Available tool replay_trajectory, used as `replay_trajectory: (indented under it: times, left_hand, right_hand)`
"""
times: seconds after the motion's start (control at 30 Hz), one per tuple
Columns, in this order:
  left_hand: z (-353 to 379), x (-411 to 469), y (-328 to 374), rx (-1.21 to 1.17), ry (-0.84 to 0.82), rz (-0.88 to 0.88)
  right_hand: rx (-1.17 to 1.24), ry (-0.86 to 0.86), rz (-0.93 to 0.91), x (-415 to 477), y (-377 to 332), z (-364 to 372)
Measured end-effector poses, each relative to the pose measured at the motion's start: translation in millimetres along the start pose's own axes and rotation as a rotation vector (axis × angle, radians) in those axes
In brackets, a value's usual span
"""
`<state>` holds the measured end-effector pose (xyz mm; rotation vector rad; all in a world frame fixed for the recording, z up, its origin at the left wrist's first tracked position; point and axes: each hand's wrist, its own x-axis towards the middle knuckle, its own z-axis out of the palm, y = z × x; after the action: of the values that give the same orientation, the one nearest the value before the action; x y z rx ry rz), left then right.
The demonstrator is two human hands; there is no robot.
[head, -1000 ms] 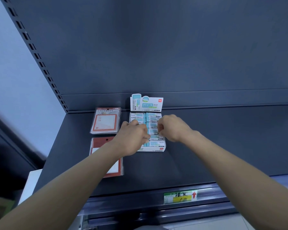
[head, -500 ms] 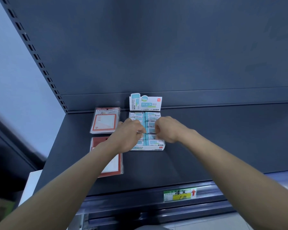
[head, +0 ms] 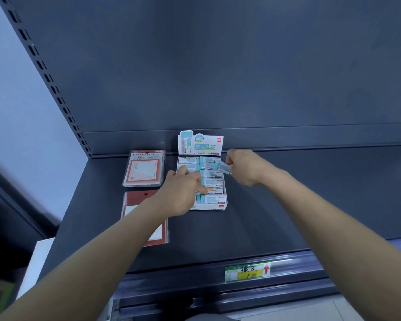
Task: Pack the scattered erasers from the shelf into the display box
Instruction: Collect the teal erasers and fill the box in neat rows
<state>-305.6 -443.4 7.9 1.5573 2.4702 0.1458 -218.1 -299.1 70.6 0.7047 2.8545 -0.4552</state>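
The shelf (head: 287, 205) is flat, matte, dark grey sheet metal. Near its left rear corner lie two flat rectangular packs in glossy clear sleeves. A pale pack (head: 144, 169) lies toward the rear edge. A red pack (head: 136, 201) lies in front of it, partly under my left forearm.

My left hand (head: 181, 193) is over the left row of the box (head: 215, 206), knuckles up. The fingers are curled down onto the erasers there; whether they grip one I cannot tell.

The box is a shallow white cardboard tray with an upright printed header card. It stands against the shelf's rear edge, left of centre. The erasers (head: 212, 174) inside are small rectangular blocks in light-blue-and-white sleeves, laid flat in two rows.

My right hand (head: 243, 167) is over the box's right rear corner. Thumb and fingers are closed in a pinch on one eraser (head: 223, 167), held tilted over the right row and slightly blurred.

A green-and-yellow paper label (head: 247, 272) sits in the glossy rail at the shelf's front edge.
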Motion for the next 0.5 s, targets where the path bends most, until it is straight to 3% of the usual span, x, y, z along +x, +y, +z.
replay_trajectory:
  times: [0.33, 0.5]
  left_hand:
    - [0, 8, 8, 0.151, -0.032, 0.028]
    - [-9, 8, -1, -0.045, -0.025, -0.010]
  right_hand:
    - [0.022, -0.012, 0.017, -1, 7, 8]
    - [0.019, -0.030, -0.013, 3, 3, 19]
